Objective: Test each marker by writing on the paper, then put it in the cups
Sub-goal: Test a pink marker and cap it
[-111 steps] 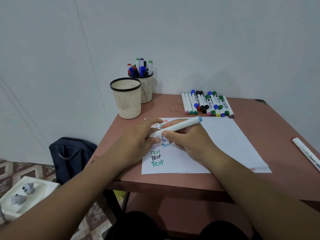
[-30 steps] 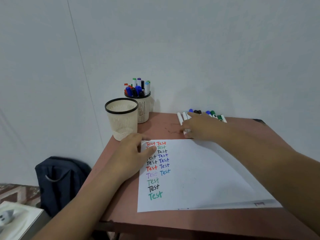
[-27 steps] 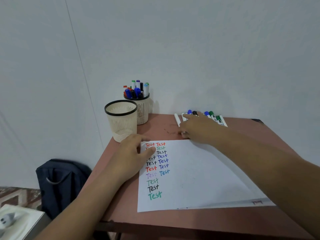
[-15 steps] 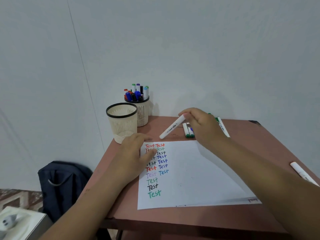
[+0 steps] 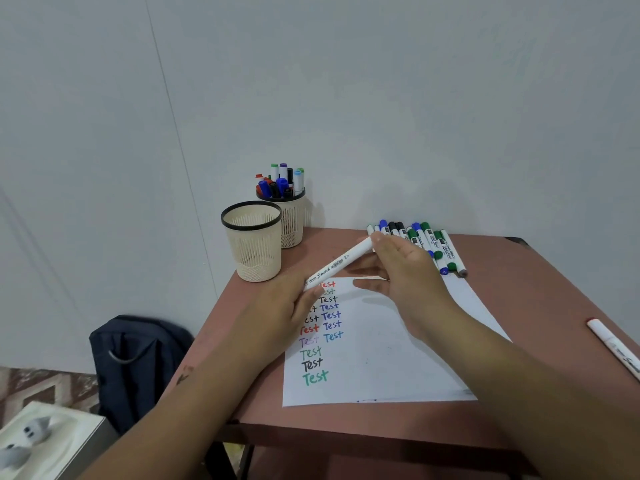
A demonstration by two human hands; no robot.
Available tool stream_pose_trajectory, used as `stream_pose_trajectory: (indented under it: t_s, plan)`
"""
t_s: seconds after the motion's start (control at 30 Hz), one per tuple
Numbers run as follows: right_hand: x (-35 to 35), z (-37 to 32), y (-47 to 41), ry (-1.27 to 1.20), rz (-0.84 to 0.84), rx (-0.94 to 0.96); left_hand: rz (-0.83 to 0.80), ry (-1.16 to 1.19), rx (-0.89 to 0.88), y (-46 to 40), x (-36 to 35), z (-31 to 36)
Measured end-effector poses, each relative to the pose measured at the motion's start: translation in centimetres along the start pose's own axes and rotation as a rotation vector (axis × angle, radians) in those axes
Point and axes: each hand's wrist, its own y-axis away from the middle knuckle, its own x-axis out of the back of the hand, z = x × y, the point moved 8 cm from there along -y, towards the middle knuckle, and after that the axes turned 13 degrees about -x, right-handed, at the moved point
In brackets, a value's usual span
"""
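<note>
Over the far left part of the paper (image 5: pixel 381 341), the right hand (image 5: pixel 408 271) holds a white marker (image 5: pixel 337 265) by its far end, pinched at the fingertips, the barrel slanting down and to the left. The marker's near end meets the left hand (image 5: pixel 287 306), which rests on the paper's left edge; whether those fingers already grip the tip or cap, or only touch it, I cannot tell, since the end is hidden behind them.

Judging by the sheet, the task looks somewhat past half done. Two columns of the word "Test" run down the left side in red, green, black, blue, purple and teal, one for each marker tried so far. The far cup (image 5: pixel 294 220), close to the wall, is packed with markers standing upright. The near cup (image 5: pixel 254 242), just left of the paper, shows nothing inside from this angle.

What is left: a row of markers (image 5: pixel 424 244) lies side by side on the counter (image 5: pixel 519 289) beyond the paper, with blue, black and green caps, partly behind the right hand. One more white marker (image 5: pixel 614 348) lies apart near the right edge. The marker in hand is probably about to be uncapped, then tested and put in a cup, likely the near one.
</note>
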Motion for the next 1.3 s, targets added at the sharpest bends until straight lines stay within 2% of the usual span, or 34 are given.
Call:
stream_pose_trajectory:
  t_s: [0.13,0.33,0.43,0.57,0.67,0.8,1.0,1.3]
  plan:
    - [-1.6,0.9,0.3,0.100,-0.058,-0.014,0.040,0.010,-0.017,0.2,0.8,0.6]
    - [-2.1,1.6,1.1,0.161,0.034,-0.005,0.076,0.047,0.061,0.6,1.6,0.5]
    - [-2.3,1.6,1.9,0.072,0.039,0.032,0.086,0.074,0.104,0.8,2.0,0.0]
    - [-1.2,2.3,2.3,-0.133,0.064,-0.053,0.158,0.143,0.155,1.0,3.0,-0.3]
    - [0.0,3.2,2.2,-0.060,0.075,-0.066,0.066,0.098,0.264,0.8,2.0,-1.2]
    - [0.2,4.7,2.7,0.118,0.022,-0.090,-0.012,0.023,0.317,0.6,0.7,-2.0]
    - [-1.0,4.9,3.5,0.212,-0.052,-0.054,-0.093,-0.079,0.301,0.5,-0.2,-2.7]
    - [-1.0,5.2,3.5,0.347,-0.033,-0.050,-0.167,-0.121,0.273,0.2,-1.1,-2.8]
